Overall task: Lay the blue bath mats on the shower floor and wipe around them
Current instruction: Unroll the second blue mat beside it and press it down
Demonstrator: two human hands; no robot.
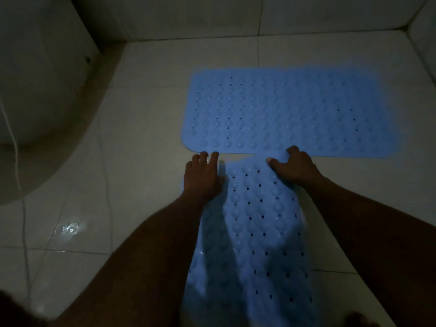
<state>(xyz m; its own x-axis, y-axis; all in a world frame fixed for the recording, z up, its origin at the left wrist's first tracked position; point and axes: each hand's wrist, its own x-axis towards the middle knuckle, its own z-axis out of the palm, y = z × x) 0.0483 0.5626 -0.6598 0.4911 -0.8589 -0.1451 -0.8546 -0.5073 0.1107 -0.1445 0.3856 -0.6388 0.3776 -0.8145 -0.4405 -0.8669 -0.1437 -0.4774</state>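
Observation:
One blue bath mat (290, 112), studded with bumps and holes, lies flat and crosswise on the white tiled floor (146, 128) near the back wall. A second blue bath mat (254, 227) runs lengthwise from the flat mat's near edge towards me, rumpled and partly raised. My right hand (295, 165) grips this second mat's far right corner, fingers curled into it. My left hand (203, 175) presses flat on its far left edge, fingertips touching the first mat's near corner. My forearms hide parts of the second mat's sides.
A white toilet bowl (42, 95) bulges in at the left, with a thin white cord (16, 161) hanging in front of it. Tiled walls (236, 15) close the back and the right corner. A wet glint (70, 227) shows on the floor at the left.

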